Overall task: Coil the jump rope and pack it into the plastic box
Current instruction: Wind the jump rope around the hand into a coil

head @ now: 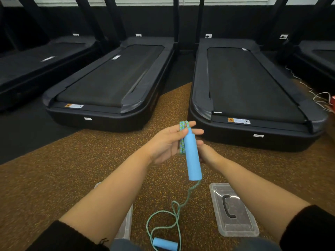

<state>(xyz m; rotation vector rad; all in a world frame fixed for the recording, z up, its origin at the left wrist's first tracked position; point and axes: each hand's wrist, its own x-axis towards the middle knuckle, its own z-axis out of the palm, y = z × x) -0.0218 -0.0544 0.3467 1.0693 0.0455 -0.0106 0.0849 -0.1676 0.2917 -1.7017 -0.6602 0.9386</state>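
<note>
My left hand [165,143] holds a blue foam handle [193,156] of the jump rope upright, with a few folds of the green-blue cord [182,142] pressed against its palm and fingers. My right hand [204,153] sits just behind and right of that handle, fingers partly hidden; whether it grips the cord is unclear. The loose cord [174,212] trails down to the floor in loops, ending at the second blue handle [165,244] near the bottom edge. The clear plastic box [125,225] is mostly hidden under my left forearm. Its clear lid [233,211] with a black handle lies on the floor to the right.
Two black treadmills [110,84] [250,91] stand ahead on the speckled brown rubber floor [63,160], with more at both sides. A white cable [308,87] trails at the far right beside a red object [333,104].
</note>
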